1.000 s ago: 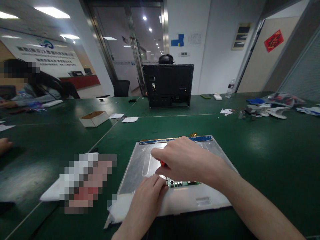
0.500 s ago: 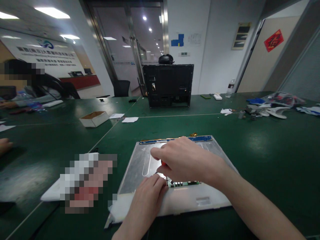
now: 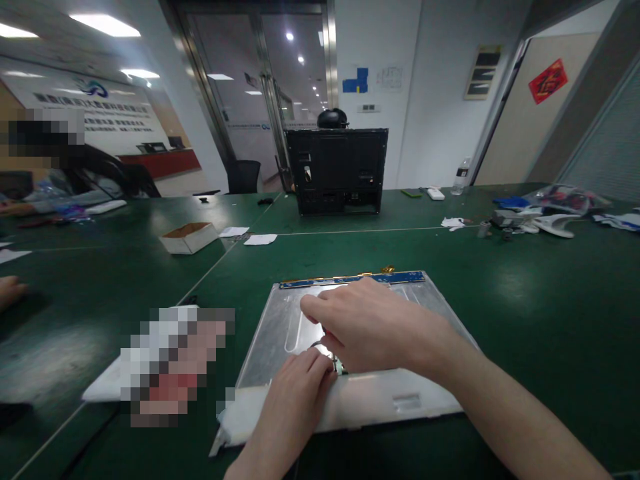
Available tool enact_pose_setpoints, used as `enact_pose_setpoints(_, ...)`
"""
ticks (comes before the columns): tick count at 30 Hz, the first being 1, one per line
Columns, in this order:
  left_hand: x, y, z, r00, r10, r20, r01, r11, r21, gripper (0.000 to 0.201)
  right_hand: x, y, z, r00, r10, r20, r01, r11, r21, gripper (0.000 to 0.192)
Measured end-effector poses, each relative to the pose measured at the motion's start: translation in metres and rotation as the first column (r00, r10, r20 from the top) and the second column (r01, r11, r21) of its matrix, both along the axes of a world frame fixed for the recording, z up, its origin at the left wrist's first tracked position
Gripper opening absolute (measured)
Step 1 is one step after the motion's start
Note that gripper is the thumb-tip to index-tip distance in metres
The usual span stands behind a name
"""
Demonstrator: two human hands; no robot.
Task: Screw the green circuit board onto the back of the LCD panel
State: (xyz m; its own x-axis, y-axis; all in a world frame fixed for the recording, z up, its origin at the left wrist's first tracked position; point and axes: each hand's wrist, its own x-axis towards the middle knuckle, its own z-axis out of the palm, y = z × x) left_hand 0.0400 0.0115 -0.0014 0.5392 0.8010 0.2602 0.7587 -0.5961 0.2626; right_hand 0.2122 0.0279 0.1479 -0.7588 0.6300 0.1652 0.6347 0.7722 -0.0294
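My right hand (image 3: 373, 327) is curled over the middle of the flat silver metal panel (image 3: 280, 327), with the fingers bent down and pinched close together around something small; in this view I cannot tell what it holds, because the hand covers it. My left hand (image 3: 295, 393) lies flat just below, with its fingertips (image 3: 320, 363) resting on the panel beside the right hand, the fingers narrow and together, holding nothing that I can see. Between the two hands a small piece of a green circuit board (image 3: 340, 365) shows, which sits on the near part of the panel. The panel lies flat on the dark green desk (image 3: 525, 300) directly in front of me, and a long blue strip board (image 3: 400, 277) runs along its far edge. The near edge of the panel has a white plastic border (image 3: 390, 400). To the left of the panel lies a blurred white object (image 3: 170, 360). Farther on the desk, to the left, is a small open white cardboard box (image 3: 189, 237), and near it are some white paper slips (image 3: 260, 239). Behind, a black monitor housing (image 3: 336, 170) stands upright on the desk. At the far right is a heap of white and blue parts (image 3: 545, 217). At the left edge another person's hand (image 3: 10, 292) rests on the desk.
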Motion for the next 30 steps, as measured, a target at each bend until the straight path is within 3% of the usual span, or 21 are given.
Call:
enact_pose_setpoints(2, 0.0002, -0.0006, 0.0004, 1.0, 0.007, 0.003, -0.007, 1.0, 0.003, 0.015, -0.0019, 0.0016, -0.0013, 0.999, -0.044, 0.017, 0.043, 0.999, 0.019, 0.012)
enact_pose_setpoints(6, -0.0001, -0.0005, -0.0016, 1.0, 0.021, 0.01, -0.021, 1.0, 0.005, 0.014, -0.0023, 0.0045, -0.0031, 0.995, -0.093, 0.036, 0.091, 0.995, 0.05, 0.026)
enact_pose_setpoints(15, -0.0003, -0.0007, -0.0007, 0.999, 0.022, 0.031, -0.022, 0.999, 0.029, 0.014, 0.001, 0.0014, 0.0033, 1.0, 0.01, 0.021, -0.009, 0.997, -0.074, 0.017)
enact_pose_setpoints(21, 0.0003, -0.0013, 0.0027, 1.0, 0.021, 0.014, -0.021, 1.0, -0.007, 0.014, 0.0008, 0.0047, -0.0016, 0.999, -0.03, -0.015, 0.031, 0.999, 0.033, 0.015)
enact_pose_setpoints(30, -0.0006, -0.001, -0.001, 0.999, 0.01, 0.048, -0.01, 1.0, -0.004, 0.013, -0.003, 0.0051, -0.0029, 0.997, -0.073, 0.018, 0.072, 0.996, 0.057, 0.028)
